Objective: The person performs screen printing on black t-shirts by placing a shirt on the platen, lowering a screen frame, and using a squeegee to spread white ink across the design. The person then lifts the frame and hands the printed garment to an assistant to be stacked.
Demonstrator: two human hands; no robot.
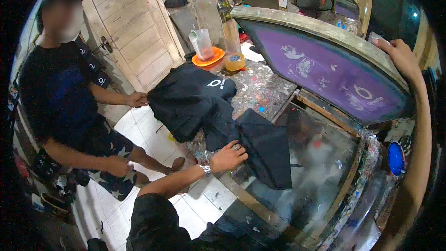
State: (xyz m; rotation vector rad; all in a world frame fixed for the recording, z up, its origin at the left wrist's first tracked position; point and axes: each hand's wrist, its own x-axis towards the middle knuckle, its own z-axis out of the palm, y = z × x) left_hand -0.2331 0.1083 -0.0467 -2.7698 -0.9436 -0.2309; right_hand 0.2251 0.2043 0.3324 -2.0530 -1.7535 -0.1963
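Black cloth with a small white print [195, 107] spreads across the left part of the worktable, one flap reaching over the dark glass-like printing bed [320, 158]. My left hand [229, 155], with a watch and a ring, is closed on the cloth near its middle; the thumb is hidden. At the upper right, my right hand [400, 58] grips the top edge of a screen printing frame [320, 72]. Its purple mesh, with pale designs, stands tilted up above the bed. A co-worker's hand [136, 100] holds the cloth's left edge.
A co-worker [55, 93] stands at the left, near a wooden door [121, 18]. Behind the cloth are a roll of tape [234, 62], an orange plate [208, 57] and a clear plastic jug [201, 44]. A blue-filled container [396, 158] sits right of the bed.
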